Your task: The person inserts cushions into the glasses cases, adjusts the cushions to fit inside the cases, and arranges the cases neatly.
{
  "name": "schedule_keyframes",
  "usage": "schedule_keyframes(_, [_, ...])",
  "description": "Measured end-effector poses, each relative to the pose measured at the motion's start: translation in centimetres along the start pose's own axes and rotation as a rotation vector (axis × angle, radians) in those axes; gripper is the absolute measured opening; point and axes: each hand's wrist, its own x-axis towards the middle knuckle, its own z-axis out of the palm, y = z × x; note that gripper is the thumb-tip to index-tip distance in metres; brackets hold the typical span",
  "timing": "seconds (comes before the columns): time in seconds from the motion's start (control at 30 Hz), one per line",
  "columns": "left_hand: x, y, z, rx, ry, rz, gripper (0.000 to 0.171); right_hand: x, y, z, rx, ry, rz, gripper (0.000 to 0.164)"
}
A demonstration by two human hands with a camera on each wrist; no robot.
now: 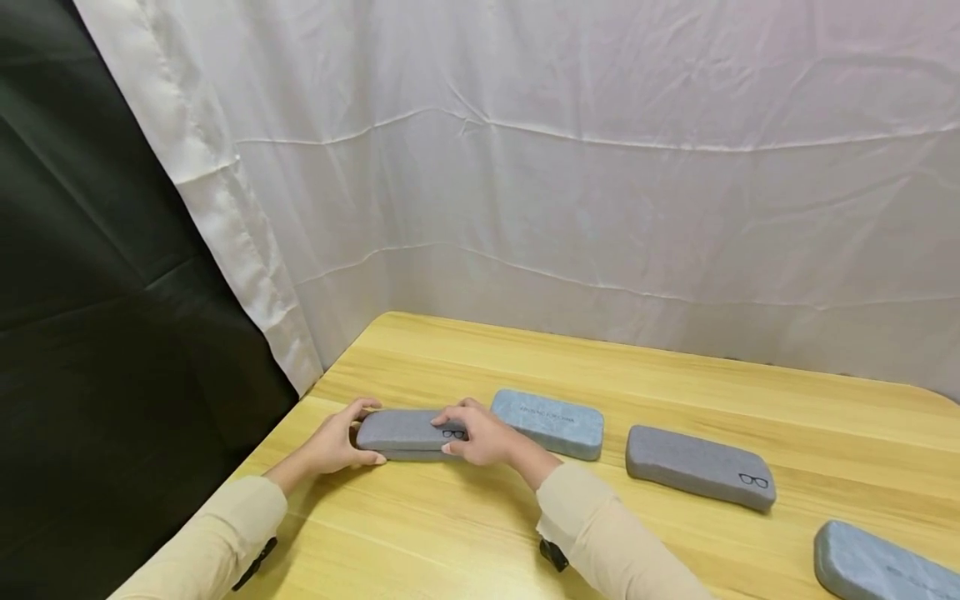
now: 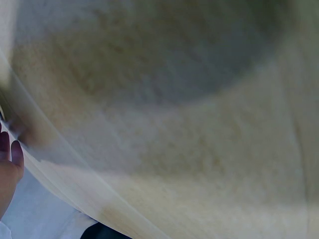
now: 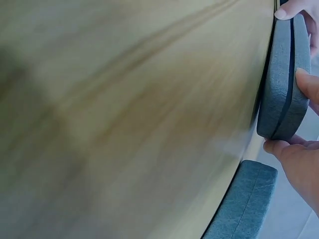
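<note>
A grey glasses case [image 1: 401, 427] with a small glasses print lies closed on the table, a hand at either end. My left hand [image 1: 337, 437] curves around its left end, thumb at the front and fingers behind. At the right end my right hand [image 1: 483, 435] grips the case, fingers on the lid beside the print and thumb along the front. The right wrist view shows the case [image 3: 276, 84] edge-on, with a dark seam along its side. In the left wrist view only part of a hand [image 2: 10, 169] shows at the left edge.
Right of the hands, a light blue glasses case [image 1: 547, 423], another grey one [image 1: 701, 467] and a further blue one [image 1: 885, 562] lie in a slanting row on the wooden table [image 1: 420, 533]. A white curtain [image 1: 600, 208] hangs behind, black cloth [image 1: 135, 350] at left.
</note>
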Motion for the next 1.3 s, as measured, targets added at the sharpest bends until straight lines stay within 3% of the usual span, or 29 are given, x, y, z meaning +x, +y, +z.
schedule_keyframes(0.5, [0.2, 0.0, -0.1, 0.065, -0.015, 0.040, 0.072, -0.1, -0.3, 0.4, -0.103, 0.016, 0.009, 0.043])
schedule_keyframes(0.77, [0.7, 0.0, -0.3, 0.059, -0.044, 0.033, 0.072, 0.1, -0.1, 0.8, -0.081, 0.030, 0.045, 0.045])
schedule_keyframes(1.07, [1.2, 0.2, -0.5, 0.083, -0.046, 0.048, 0.078, 0.1, 0.1, 1.0, -0.046, 0.069, 0.025, 0.047])
schedule_keyframes(1.3, [1.8, 0.6, -0.5, 0.077, -0.043, 0.035, 0.087, 0.2, 0.0, 0.6, -0.093, 0.045, 0.040, 0.054])
